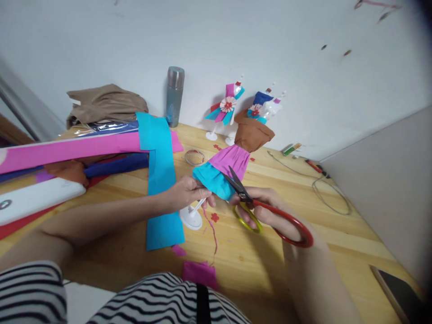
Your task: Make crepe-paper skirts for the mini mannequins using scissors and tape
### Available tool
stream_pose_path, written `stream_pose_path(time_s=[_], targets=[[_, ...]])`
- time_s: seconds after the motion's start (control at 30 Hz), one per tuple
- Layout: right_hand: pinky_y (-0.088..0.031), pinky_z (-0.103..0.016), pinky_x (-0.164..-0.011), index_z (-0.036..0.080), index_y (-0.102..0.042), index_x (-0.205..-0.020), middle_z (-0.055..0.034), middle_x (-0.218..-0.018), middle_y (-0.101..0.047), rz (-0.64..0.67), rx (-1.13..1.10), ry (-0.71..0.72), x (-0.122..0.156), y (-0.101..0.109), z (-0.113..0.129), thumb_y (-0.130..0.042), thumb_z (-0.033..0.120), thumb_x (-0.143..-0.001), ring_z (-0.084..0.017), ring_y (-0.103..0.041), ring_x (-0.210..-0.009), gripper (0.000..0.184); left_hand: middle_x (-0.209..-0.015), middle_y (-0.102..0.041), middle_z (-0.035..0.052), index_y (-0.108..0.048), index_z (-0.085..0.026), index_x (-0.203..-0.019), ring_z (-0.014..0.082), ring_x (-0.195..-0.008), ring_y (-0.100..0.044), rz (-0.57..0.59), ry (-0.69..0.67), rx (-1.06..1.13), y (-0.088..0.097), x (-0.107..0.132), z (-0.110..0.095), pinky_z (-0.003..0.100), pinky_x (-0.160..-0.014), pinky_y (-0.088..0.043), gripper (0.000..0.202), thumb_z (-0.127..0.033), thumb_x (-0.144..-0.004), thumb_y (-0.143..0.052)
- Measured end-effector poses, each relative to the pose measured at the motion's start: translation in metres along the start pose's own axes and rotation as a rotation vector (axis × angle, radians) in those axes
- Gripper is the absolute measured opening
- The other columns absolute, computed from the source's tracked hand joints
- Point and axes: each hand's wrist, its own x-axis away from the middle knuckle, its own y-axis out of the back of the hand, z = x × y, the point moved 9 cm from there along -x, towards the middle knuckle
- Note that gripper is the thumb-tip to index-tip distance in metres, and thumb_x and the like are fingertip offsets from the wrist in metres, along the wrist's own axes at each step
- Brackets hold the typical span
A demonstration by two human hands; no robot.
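Paper-dressed figure (236, 157) is being held tilted over the worktop (263, 265), head end pointing at the wall, skirt end toward the body. Left hand (187, 193) is gripping it at the bottom: fingers (202, 194) are being closed around the white stem just under the blue hem (212, 180). The round stand base (191, 218) is hanging below the hand, apparently just clear of the worktop. The tilt is probably being used to turn the hem edge toward the blades.

Scissors (243, 194) are being held in the right hand (270, 211). Its fingers are threaded through the yellow and red loops and closed on them. Blades are being held apart, tips at the lower edge of the blue hem, touching or nearly touching; exact contact cannot be told. So the figure is lying between both hands: left hand on it, right hand just beside it with only the blades reaching in.

Scraps are lying below the work: a thin pink sliver and a pink offcut (199, 272) near the worktop edge. A blue paper strip (161, 180) is lying under the left wrist, across a pink sheet (74, 150). Two dressed figures (224, 110) are standing at the wall, well apart from the hands, beside a steel flask (174, 95).
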Motion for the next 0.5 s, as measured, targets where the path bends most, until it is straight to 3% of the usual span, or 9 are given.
stream_pose_path(time_s=[0.5], targets=[[-0.028,-0.021,-0.042,0.015,-0.058,-0.099,0.0018,-0.063,-0.045,-0.008,0.046,0.028,-0.0004,-0.0034,0.0038,-0.057,0.055,-0.082,-0.009,-0.038,-0.049,0.044,-0.069,-0.065,0.0057,-0.069,-0.009,-0.078,0.0096,-0.059,-0.055,-0.021,0.103,-0.076,0.0015,0.0025,0.0085,0.020,-0.052,-0.038,0.031,-0.035,-0.086,-0.054]])
